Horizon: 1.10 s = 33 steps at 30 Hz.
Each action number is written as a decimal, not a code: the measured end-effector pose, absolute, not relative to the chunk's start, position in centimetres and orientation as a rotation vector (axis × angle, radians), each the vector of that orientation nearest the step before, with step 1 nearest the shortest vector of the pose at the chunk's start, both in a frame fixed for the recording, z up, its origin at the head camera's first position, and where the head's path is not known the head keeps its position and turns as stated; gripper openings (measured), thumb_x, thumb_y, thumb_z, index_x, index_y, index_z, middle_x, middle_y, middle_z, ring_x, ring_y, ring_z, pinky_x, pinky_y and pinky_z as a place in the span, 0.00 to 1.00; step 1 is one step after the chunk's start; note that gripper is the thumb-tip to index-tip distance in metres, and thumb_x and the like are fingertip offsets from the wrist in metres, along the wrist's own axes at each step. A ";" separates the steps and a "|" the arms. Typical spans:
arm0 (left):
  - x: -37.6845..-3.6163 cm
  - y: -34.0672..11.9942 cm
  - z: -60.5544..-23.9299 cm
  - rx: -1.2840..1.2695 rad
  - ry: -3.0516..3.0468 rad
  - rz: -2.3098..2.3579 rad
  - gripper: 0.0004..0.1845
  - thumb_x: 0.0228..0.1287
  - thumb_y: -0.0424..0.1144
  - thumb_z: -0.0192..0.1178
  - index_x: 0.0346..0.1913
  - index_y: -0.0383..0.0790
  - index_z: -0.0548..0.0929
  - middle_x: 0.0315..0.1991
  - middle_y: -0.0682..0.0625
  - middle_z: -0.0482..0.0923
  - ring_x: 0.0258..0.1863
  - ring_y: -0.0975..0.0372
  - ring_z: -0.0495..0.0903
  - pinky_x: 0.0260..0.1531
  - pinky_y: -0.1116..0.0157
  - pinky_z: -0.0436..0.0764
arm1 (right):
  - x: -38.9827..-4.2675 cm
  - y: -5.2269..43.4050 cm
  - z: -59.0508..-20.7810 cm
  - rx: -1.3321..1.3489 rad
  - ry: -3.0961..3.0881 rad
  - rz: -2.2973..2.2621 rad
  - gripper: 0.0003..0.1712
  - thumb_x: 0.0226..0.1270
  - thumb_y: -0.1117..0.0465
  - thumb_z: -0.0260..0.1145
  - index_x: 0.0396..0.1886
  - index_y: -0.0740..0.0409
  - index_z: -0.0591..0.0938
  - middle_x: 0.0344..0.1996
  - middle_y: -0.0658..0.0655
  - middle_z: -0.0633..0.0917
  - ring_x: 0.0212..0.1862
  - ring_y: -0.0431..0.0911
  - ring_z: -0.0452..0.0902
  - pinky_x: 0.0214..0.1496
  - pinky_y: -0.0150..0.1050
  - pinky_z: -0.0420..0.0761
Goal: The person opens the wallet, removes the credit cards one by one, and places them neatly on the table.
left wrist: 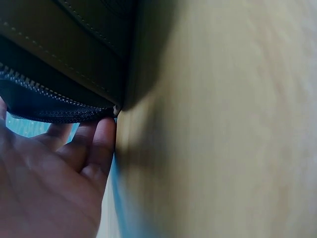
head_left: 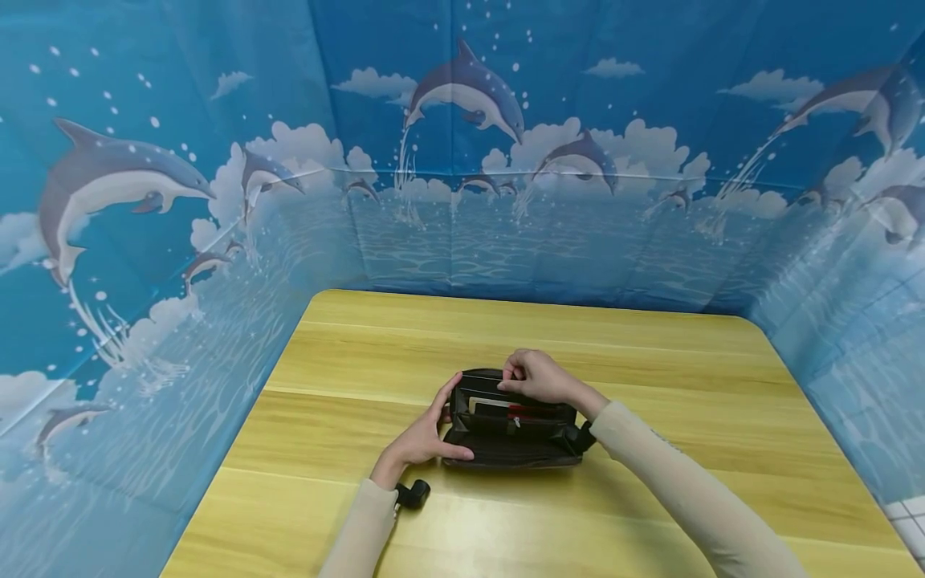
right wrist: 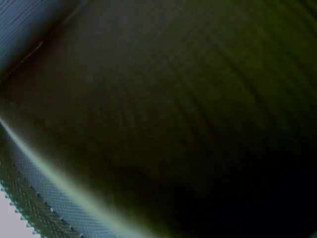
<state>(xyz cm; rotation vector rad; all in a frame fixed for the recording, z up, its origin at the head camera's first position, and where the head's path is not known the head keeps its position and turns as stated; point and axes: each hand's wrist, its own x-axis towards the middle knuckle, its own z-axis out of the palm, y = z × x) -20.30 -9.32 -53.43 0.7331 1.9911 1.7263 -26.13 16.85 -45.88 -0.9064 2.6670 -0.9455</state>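
A dark wallet [head_left: 506,455] lies opened out on the desk [head_left: 347,361], roughly midway between the left and right edges and well in from the far edge, its long side running nearly parallel to that edge; the left hand [head_left: 426,433] holds its left end, the grip clamped on it, with the thumb on the near flap and the other fingers on the far side; in the left wrist view those fingertips press behind the border with the zip teeth [left wrist: 34,87]; the right hand [head_left: 538,377] is over the wallet's far side, fingers bent and thumb near them; whether that grip is clamped on anything I cannot tell; inside the wallet stand a pale strip [head_left: 482,400] and, to its right, something red [head_left: 532,411], with a silvery zip pull [head_left: 516,421] in front; a black device [head_left: 415,494] is at the left wrist; pale sleeves [head_left: 686,490] cover both forearms; a dolphin-printed sheet [head_left: 614,249] hangs past the desk's far corners.
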 end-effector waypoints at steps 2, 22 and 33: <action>-20.6 -9.3 -54.3 0.734 2.002 1.727 0.63 0.49 0.35 0.74 0.74 0.68 0.38 0.72 0.47 0.48 0.59 0.52 0.68 0.52 0.57 0.73 | -26.1 16.9 -45.9 -0.913 2.667 -0.947 0.09 0.64 0.56 0.67 0.26 0.51 0.78 0.21 0.49 0.72 0.20 0.41 0.63 0.30 0.38 0.69; -20.8 -9.4 -54.6 0.793 2.025 1.760 0.62 0.49 0.38 0.75 0.74 0.66 0.38 0.67 0.44 0.58 0.56 0.51 0.70 0.51 0.58 0.74 | -26.2 16.9 -45.7 -0.901 2.634 -0.995 0.08 0.66 0.59 0.65 0.28 0.54 0.78 0.20 0.51 0.70 0.21 0.42 0.62 0.31 0.39 0.68; -20.7 -9.5 -54.5 0.758 2.039 1.741 0.63 0.48 0.41 0.76 0.74 0.69 0.38 0.68 0.48 0.57 0.57 0.53 0.70 0.51 0.59 0.73 | -26.1 17.0 -46.1 -0.884 2.632 -1.016 0.07 0.68 0.58 0.63 0.30 0.54 0.77 0.21 0.50 0.70 0.22 0.42 0.62 0.28 0.37 0.66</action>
